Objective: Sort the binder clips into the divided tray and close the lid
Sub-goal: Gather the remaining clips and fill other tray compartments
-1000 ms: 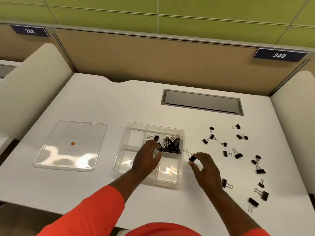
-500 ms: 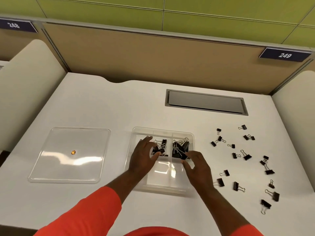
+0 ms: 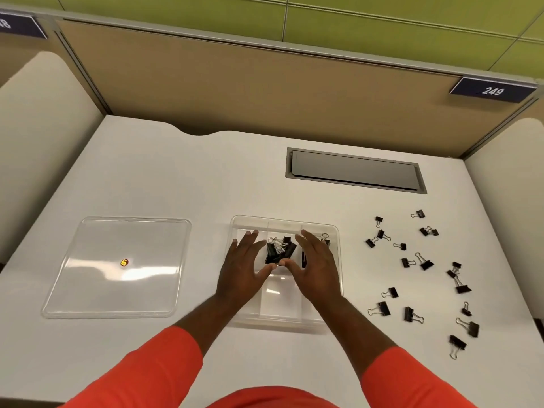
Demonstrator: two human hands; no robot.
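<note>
A clear divided tray (image 3: 294,318) sits in the middle of the white desk. Black binder clips (image 3: 279,249) are piled in its far middle compartment, and more lie in the far right one, mostly hidden by my right hand (image 3: 316,266). My left hand (image 3: 243,267) hovers over the tray's left side. Both hands are spread flat with fingers apart, thumbs nearly touching, and I see nothing held in either. Several loose binder clips (image 3: 424,262) of different sizes are scattered on the desk to the right. The clear lid (image 3: 117,266) lies flat to the left.
A grey cable hatch (image 3: 354,170) is set into the desk behind the tray. Tan partition panels close off the back, and cream dividers stand on both sides. The lid carries a small orange sticker (image 3: 124,262).
My right hand carried a clip from the desk to the tray and now shows nothing in it. Both hands have come together over the tray's far compartments. The camera view shifted left.
</note>
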